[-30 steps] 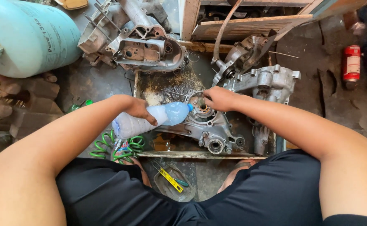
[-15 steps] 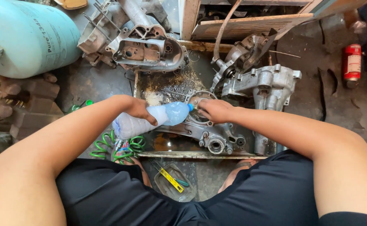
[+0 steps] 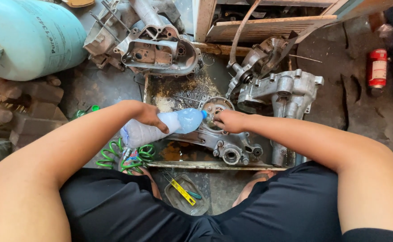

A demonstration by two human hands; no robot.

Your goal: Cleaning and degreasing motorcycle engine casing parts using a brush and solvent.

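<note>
Sideways, the plastic bottle (image 3: 160, 127) lies gripped in the left hand (image 3: 148, 114), its capped end pointing right toward the engine casing (image 3: 219, 134), where the right hand (image 3: 230, 121) presses with curled fingers.

I am squatting in a rough engine repair workshop: bare aluminium engine casings (image 3: 160, 49) lie on the stained concrete floor (image 3: 353, 112), a rusty oily metal tray (image 3: 178, 92) sits near me, and a pale gas cylinder (image 3: 30, 38) lies far left.

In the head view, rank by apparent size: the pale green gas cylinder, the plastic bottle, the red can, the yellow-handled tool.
Largest to smallest:
1. Pale green gas cylinder, partly cut off by the frame
2. Plastic bottle, in the left hand
3. Red can
4. Yellow-handled tool
The last two look close in size.
</note>
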